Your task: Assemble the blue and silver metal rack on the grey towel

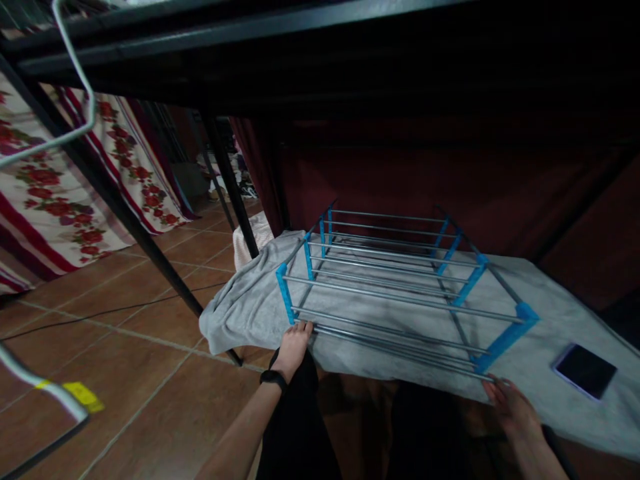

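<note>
A rack of thin metal tubes with blue plastic joints, like a shoe rack [380, 288], lies on a bed covered with a grey blanket [530, 280]. At its near left corner, my left hand [294, 345] has its fingers curled over the end of the front tubes, below a blue joint. My right hand [513, 407] pinches the right end of the frontmost tube, just off the near right blue joint. Part of the right hand's fingers is dark and slightly blurred. A dark wristband [273, 379] is on my left wrist.
A phone [585, 371] lies on the blanket right of the rack. The upper bunk's black frame [280, 30] hangs low overhead, with a black post [125, 207] at left. A white bent metal tube [83, 87] juts in at the left. Floral curtains [55, 180] hang beyond the tiled floor [150, 373].
</note>
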`<action>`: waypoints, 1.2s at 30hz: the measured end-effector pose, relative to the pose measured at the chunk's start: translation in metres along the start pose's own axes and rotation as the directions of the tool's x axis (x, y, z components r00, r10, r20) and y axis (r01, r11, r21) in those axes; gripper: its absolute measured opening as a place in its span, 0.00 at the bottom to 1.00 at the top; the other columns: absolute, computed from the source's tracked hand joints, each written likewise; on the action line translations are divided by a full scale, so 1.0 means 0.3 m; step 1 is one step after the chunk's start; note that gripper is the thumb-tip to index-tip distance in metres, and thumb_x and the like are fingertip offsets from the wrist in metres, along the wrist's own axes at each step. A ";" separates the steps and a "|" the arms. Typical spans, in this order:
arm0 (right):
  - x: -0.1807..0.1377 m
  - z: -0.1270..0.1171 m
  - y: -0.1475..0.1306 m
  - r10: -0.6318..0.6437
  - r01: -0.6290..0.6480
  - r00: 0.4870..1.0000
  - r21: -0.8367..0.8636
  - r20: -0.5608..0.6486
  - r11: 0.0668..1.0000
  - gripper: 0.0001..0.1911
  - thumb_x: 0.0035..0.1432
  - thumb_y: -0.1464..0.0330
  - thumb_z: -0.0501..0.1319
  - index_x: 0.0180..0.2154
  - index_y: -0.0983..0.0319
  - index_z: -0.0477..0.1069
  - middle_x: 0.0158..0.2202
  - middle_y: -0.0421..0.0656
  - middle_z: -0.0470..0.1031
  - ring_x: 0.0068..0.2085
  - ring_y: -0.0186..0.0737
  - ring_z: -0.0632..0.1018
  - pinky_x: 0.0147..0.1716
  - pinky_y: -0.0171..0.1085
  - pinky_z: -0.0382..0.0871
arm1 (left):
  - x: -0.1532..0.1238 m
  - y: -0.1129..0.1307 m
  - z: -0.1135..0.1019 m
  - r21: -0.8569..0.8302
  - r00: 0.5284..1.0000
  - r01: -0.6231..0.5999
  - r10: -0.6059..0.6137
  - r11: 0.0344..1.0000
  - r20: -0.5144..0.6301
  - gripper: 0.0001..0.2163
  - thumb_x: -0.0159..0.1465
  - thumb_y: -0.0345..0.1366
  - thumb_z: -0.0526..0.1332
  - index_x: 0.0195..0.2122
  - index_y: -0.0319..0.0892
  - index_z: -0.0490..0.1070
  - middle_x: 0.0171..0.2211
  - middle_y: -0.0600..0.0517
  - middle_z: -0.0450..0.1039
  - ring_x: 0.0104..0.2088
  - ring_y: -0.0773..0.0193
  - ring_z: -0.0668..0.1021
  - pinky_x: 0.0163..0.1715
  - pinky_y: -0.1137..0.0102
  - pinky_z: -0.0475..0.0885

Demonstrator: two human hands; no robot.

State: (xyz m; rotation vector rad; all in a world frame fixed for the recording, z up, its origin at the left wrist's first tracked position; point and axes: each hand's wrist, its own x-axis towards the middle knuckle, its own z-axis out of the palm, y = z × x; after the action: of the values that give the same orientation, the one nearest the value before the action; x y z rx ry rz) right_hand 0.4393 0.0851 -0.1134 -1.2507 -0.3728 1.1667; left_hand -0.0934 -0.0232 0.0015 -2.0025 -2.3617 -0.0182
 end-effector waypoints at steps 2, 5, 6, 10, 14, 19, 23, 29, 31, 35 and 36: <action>-0.001 0.007 0.006 0.018 -0.017 1.000 0.040 -0.019 0.999 0.09 0.40 0.77 0.62 0.26 0.61 0.66 0.31 0.40 0.74 0.30 0.33 0.78 0.33 0.32 0.77 | 0.004 -0.018 0.018 -0.117 0.999 0.037 -0.039 0.992 -0.013 0.18 0.65 0.22 0.46 0.51 0.41 0.66 0.44 0.44 0.74 0.43 0.59 0.78 0.45 0.65 0.70; -0.010 0.011 0.005 0.057 -0.056 0.998 0.080 -0.013 0.995 0.06 0.44 0.77 0.61 0.27 0.62 0.68 0.31 0.41 0.74 0.32 0.33 0.78 0.34 0.32 0.78 | 0.016 -0.044 0.044 -0.398 0.993 0.063 -0.099 0.915 -0.070 0.18 0.63 0.22 0.49 0.50 0.43 0.69 0.46 0.45 0.75 0.46 0.60 0.78 0.48 0.65 0.70; -0.016 0.010 0.001 0.075 -0.074 0.997 0.095 -0.010 0.993 0.06 0.46 0.76 0.61 0.28 0.62 0.68 0.32 0.41 0.75 0.32 0.34 0.78 0.35 0.33 0.78 | 0.021 -0.051 0.050 -0.505 0.988 0.061 -0.123 0.861 -0.091 0.17 0.62 0.23 0.50 0.48 0.42 0.70 0.46 0.45 0.75 0.47 0.60 0.78 0.50 0.65 0.70; -0.054 0.016 -0.029 0.170 -0.166 0.985 0.153 -0.015 0.974 0.05 0.49 0.76 0.61 0.31 0.62 0.69 0.32 0.41 0.75 0.33 0.33 0.79 0.37 0.33 0.78 | 0.034 -0.063 0.042 -0.903 0.946 0.127 -0.324 0.411 -0.015 0.12 0.58 0.27 0.57 0.43 0.39 0.74 0.37 0.48 0.79 0.39 0.59 0.80 0.43 0.64 0.75; -0.112 0.042 -0.058 0.175 -0.181 0.983 0.200 0.049 0.963 0.07 0.49 0.75 0.64 0.32 0.62 0.70 0.33 0.40 0.76 0.34 0.33 0.79 0.40 0.33 0.77 | 0.025 -0.054 -0.008 -0.965 0.876 0.156 -0.422 -0.210 0.233 0.14 0.55 0.31 0.65 0.44 0.38 0.74 0.29 0.51 0.78 0.30 0.65 0.80 0.33 0.72 0.75; -0.192 0.056 -0.055 0.162 -0.171 0.985 0.208 0.061 0.963 0.11 0.44 0.70 0.69 0.32 0.61 0.71 0.33 0.40 0.77 0.34 0.36 0.80 0.40 0.33 0.77 | 0.008 -0.033 -0.055 -0.884 0.786 0.081 -0.516 -0.461 0.341 0.08 0.57 0.26 0.63 0.39 0.40 0.73 0.28 0.53 0.78 0.25 0.69 0.79 0.28 0.75 0.75; -0.228 0.013 -0.027 0.160 -0.169 0.985 0.219 0.058 0.961 0.16 0.41 0.67 0.71 0.34 0.61 0.72 0.35 0.41 0.78 0.36 0.37 0.80 0.41 0.34 0.77 | 0.007 -0.011 -0.074 -0.834 0.757 0.072 -0.515 -0.547 0.403 0.06 0.60 0.24 0.58 0.36 0.40 0.72 0.27 0.53 0.78 0.24 0.70 0.78 0.27 0.75 0.75; -0.276 -0.062 0.023 0.078 -0.079 0.997 0.079 0.016 0.994 0.24 0.33 0.63 0.74 0.36 0.62 0.75 0.36 0.40 0.78 0.35 0.36 0.79 0.38 0.32 0.77 | -0.007 0.082 -0.142 -0.830 0.792 0.075 -0.472 -0.553 0.387 0.05 0.62 0.26 0.59 0.36 0.38 0.72 0.31 0.49 0.79 0.30 0.68 0.80 0.30 0.75 0.76; -0.306 -0.061 0.031 0.083 -0.084 0.996 0.023 0.045 0.996 0.25 0.31 0.62 0.75 0.35 0.62 0.76 0.35 0.41 0.78 0.36 0.39 0.80 0.38 0.33 0.78 | -0.021 0.140 -0.165 -0.851 0.829 0.075 -0.442 -0.520 0.344 0.06 0.60 0.29 0.61 0.39 0.39 0.72 0.34 0.48 0.79 0.33 0.66 0.81 0.32 0.74 0.76; -0.378 0.005 0.043 0.186 -0.182 0.975 -0.043 0.119 0.982 0.27 0.25 0.61 0.76 0.32 0.63 0.76 0.31 0.45 0.79 0.35 0.44 0.80 0.37 0.39 0.78 | -0.050 0.294 -0.182 -0.920 0.891 0.001 -0.417 -0.391 0.178 0.16 0.56 0.41 0.67 0.43 0.42 0.71 0.36 0.47 0.79 0.39 0.61 0.80 0.35 0.70 0.75; -0.400 0.034 0.049 0.224 -0.218 0.965 -0.059 0.133 0.974 0.28 0.22 0.61 0.76 0.31 0.63 0.75 0.30 0.46 0.79 0.34 0.45 0.80 0.36 0.40 0.77 | -0.055 0.338 -0.179 -0.935 0.902 -0.013 -0.407 -0.355 0.143 0.19 0.55 0.45 0.67 0.44 0.42 0.70 0.36 0.47 0.79 0.40 0.60 0.80 0.36 0.69 0.75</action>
State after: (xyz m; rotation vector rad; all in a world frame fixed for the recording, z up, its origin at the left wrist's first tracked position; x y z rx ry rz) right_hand 0.3737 -0.0113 -0.0804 -1.2760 -0.3703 1.4488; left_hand 0.0107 -0.0250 0.0525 -1.0403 -2.3092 -3.0741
